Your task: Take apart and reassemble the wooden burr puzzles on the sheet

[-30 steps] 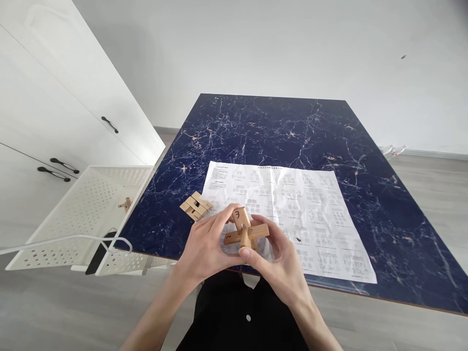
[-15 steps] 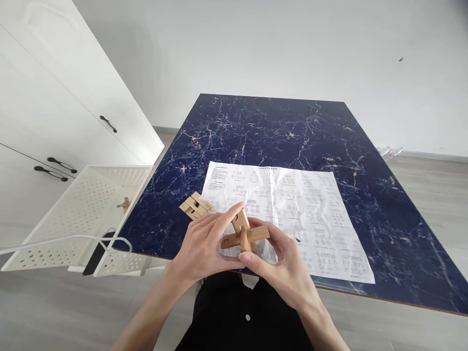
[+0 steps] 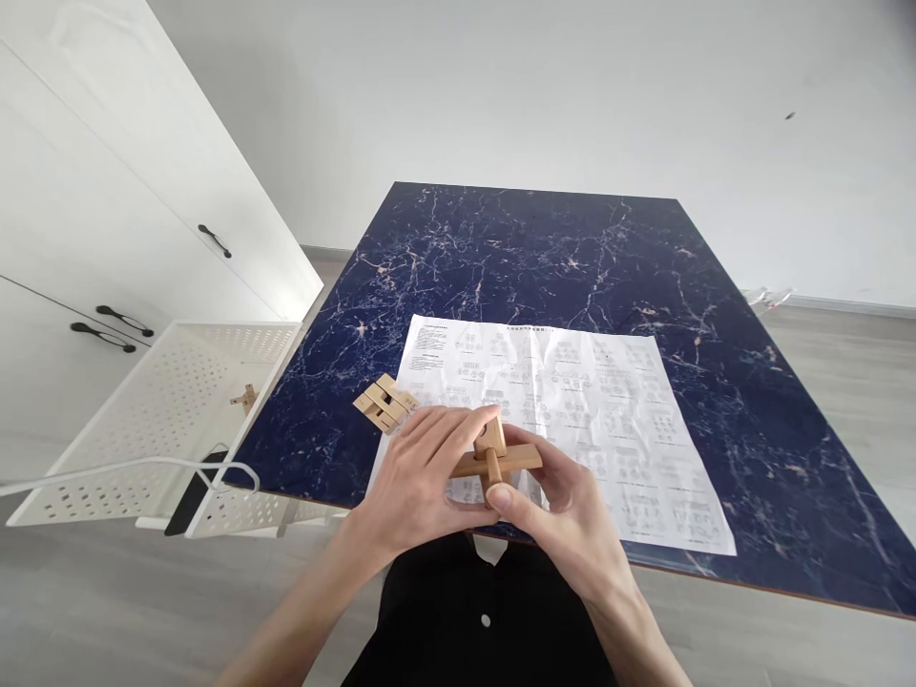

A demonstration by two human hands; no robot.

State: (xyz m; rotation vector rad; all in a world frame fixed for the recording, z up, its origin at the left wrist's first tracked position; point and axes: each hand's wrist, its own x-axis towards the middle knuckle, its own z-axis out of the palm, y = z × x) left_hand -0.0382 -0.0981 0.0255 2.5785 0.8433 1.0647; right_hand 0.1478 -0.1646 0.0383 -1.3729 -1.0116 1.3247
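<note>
A wooden interlocking puzzle (image 3: pixel 492 461), made of crossed light-brown pieces, is held between both hands above the near edge of the table. My left hand (image 3: pixel 429 472) closes on it from the left, with the index fingertip at the top of the upright piece. From the right, my right hand (image 3: pixel 562 496) grips it with the thumb against the near end of the piece pointing at me. Part of the puzzle is hidden behind the fingers. Beneath lies a creased instruction sheet (image 3: pixel 601 410) printed with small diagrams.
Several flat wooden pieces (image 3: pixel 385 403) lie together at the sheet's left edge on the dark blue marbled table (image 3: pixel 501 248). Left of the table stands a white perforated basket (image 3: pixel 143 401) with another wooden cross puzzle (image 3: pixel 246 399) in it. A white cabinet (image 3: pixel 129 172) is at the left.
Both hands and the puzzle have shifted slightly to the right. The puzzle has turned, so its crosspiece slants less and its left end is now hidden by my left hand.
</note>
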